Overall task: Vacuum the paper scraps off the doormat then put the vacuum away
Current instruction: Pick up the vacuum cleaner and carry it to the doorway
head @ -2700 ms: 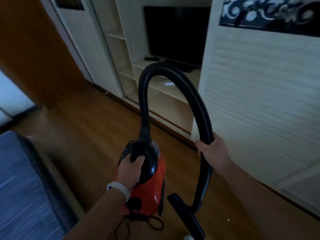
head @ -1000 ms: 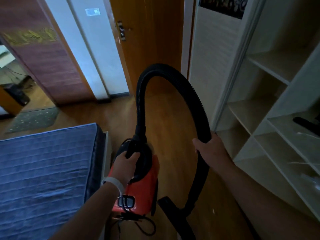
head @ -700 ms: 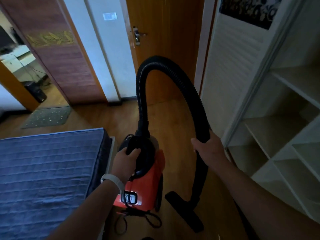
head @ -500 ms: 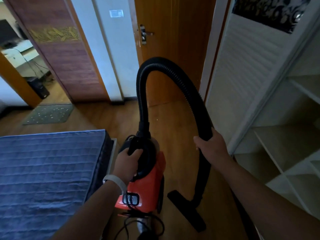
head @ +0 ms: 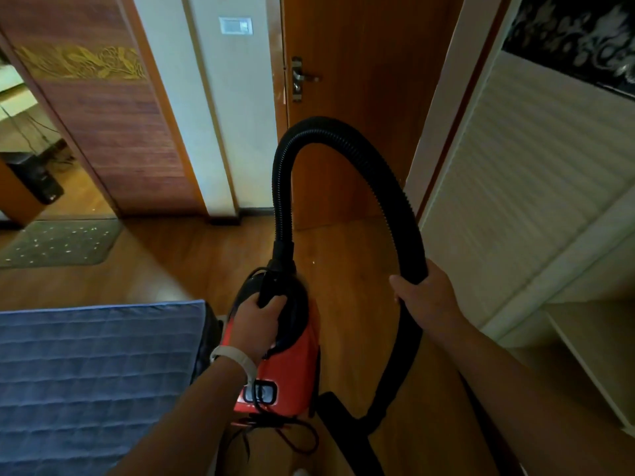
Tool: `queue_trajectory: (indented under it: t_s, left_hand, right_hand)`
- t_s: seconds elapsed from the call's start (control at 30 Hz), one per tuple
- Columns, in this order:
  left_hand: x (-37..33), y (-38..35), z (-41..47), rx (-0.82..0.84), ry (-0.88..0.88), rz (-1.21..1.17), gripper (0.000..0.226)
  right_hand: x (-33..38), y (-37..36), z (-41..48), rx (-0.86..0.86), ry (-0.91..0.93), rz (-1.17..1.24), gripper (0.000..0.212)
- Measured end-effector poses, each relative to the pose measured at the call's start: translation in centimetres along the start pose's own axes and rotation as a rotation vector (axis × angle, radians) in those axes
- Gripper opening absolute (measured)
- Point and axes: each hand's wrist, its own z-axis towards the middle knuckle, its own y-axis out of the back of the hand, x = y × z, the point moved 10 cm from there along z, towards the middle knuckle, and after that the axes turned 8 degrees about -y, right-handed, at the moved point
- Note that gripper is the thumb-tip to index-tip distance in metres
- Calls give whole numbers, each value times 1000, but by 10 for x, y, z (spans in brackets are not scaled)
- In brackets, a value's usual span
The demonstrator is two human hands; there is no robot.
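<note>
My left hand is gripping the black handle on top of the red vacuum, fingers curled round it, and is holding the machine just beside the blue mattress. My right hand is clasping the black hose, fingers wrapped round it, above the nozzle. The doormat, speckled with paper scraps, is lying well apart at the far left, on the wood floor.

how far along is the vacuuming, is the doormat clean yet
Nothing looks done: pale scraps dot the doormat across the room. In hand: the left hand grips the vacuum by its handle, the right hand holds the hose. Left: vacuuming the doormat, then putting the vacuum away.
</note>
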Motion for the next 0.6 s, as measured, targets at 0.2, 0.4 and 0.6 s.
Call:
queue_trajectory:
  t_s: [0.2,0.4,0.6]
  left_hand:
    - [-16,26,70,15,-40,38,17]
    - [-11,41,132,-41,-6,39,18]
    - [-4,36,205,-82,57,68,24]
  right_hand:
    - [37,-36,51,-8,-3,32,13]
    - [69,-79,106,44,24,-5,15]
    - [93,-119,184,89,43,-16,17]
